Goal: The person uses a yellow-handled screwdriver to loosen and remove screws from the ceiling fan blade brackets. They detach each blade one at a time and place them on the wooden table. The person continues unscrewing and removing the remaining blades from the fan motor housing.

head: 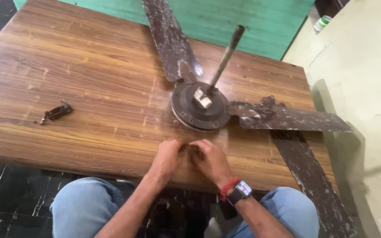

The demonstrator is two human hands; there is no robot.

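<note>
A small dark part sits pinched between the two hands at the near edge of the bench, roughly at its middle; too little of it shows to tell its shape or long axis. The left hand and the right hand meet knuckle to knuckle over it, fingers curled inward, each grip closed on the part from its own side, so neither hand is nearer than the other. Just beyond the hands, toward the far edge, lies the round dark motor housing of a ceiling fan, its downrod slanting up and away to the far right. One worn blade runs toward the far edge, a second blade reaches to the right edge, and a third blade hangs past the near right corner. Well apart, toward the left edge, rests a small dark metal bracket. The right wrist carries a watch and a red thread band.
</note>
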